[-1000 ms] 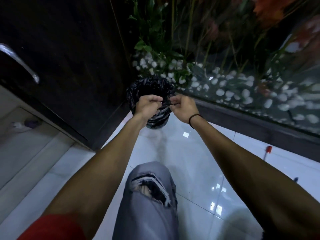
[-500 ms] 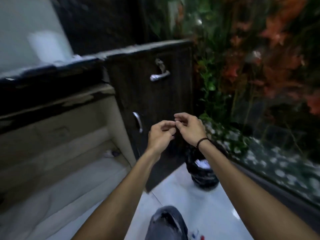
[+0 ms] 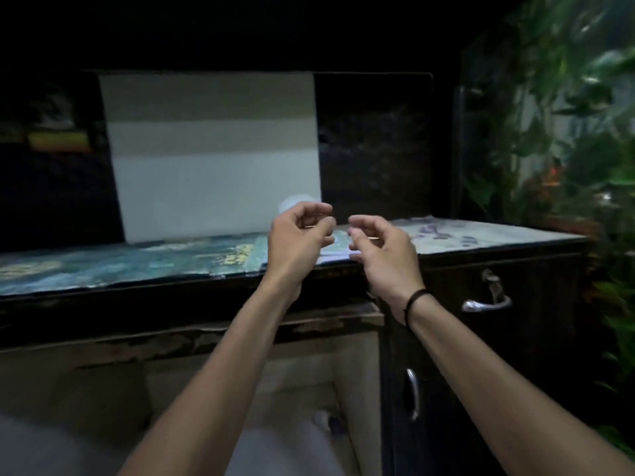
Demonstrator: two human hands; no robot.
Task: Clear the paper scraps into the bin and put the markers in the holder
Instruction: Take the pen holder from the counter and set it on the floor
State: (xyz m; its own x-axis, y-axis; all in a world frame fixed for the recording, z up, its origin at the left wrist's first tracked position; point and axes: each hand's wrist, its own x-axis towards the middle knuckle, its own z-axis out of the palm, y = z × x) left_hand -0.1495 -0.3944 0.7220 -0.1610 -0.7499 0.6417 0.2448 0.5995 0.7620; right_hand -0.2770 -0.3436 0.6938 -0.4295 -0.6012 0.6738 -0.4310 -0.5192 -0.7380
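- Your left hand [image 3: 298, 235] was raised at the centre of the frame, in front of the desk's front edge, its fingers loosely curled; nothing was seen in its grasp.
- Your right hand [image 3: 382, 250] hung just beside it to the right, apart from it, with fingers likewise loosely curled and holding nothing. A dark band [image 3: 414, 302] circled that wrist.
- The desk top [image 3: 498, 235] ran across the middle of the frame, covered by a patterned blue-green mat [image 3: 120, 261] on its left part.
- A pale board [image 3: 213, 156] stood upright on the desk, upper left of centre, leaning against a dark back wall.
- A small white patch [image 3: 338, 255] lay on the desk between and behind your two hands; blur prevented me from telling whether it was a paper scrap.
- No marker, holder or bin could be made out; their places cannot be told.
- A dark cabinet [image 3: 536, 338] stood at the right of the frame, bearing a metal handle [image 3: 486, 304] above and a second handle [image 3: 413, 393] lower down.
- Green plants [image 3: 584, 108] filled the right edge of the frame.
- The whole frame was dim and blurred.
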